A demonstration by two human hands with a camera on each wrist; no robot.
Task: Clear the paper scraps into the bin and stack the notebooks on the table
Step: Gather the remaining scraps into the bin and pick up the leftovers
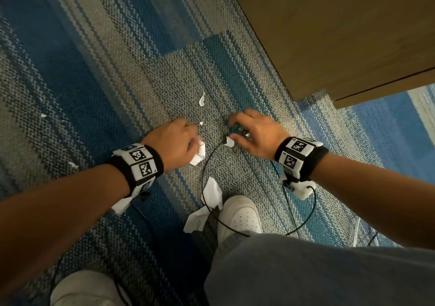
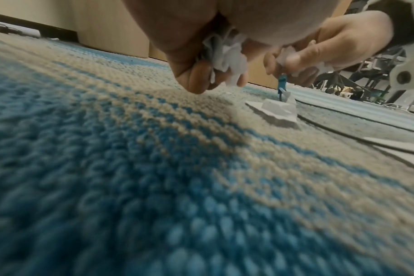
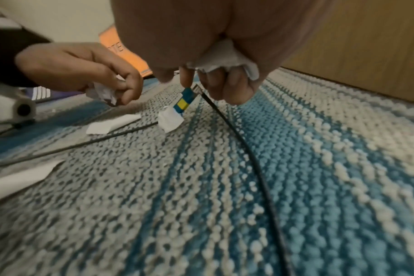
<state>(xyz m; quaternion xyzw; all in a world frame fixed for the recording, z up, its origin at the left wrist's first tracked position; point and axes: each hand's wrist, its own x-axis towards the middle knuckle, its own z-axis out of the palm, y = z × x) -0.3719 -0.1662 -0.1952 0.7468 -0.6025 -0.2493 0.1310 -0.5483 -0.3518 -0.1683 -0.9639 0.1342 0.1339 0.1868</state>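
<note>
Torn white paper scraps lie on the blue and grey carpet: one ahead of my hands [image 1: 202,98], a tiny one [image 1: 201,123] between them, and larger pieces [image 1: 211,191] by my shoe. My left hand [image 1: 188,134] grips a crumpled wad of paper [image 2: 225,56], low over the carpet. My right hand [image 1: 237,126] holds crumpled paper [image 3: 225,57] in its palm. Its fingertips [image 3: 187,78] meet at a small blue and yellow piece [image 3: 184,100] beside a scrap [image 3: 170,120]. An orange notebook [image 3: 128,54] shows behind the hands. No bin is in view.
A thin black cable [image 1: 204,164] loops over the carpet between my hands and past my white shoe [image 1: 240,214]. A wooden cabinet [image 1: 329,35] stands to the right. Small scraps [image 1: 43,115] lie farther left. Chair bases show in the distance [image 2: 343,78].
</note>
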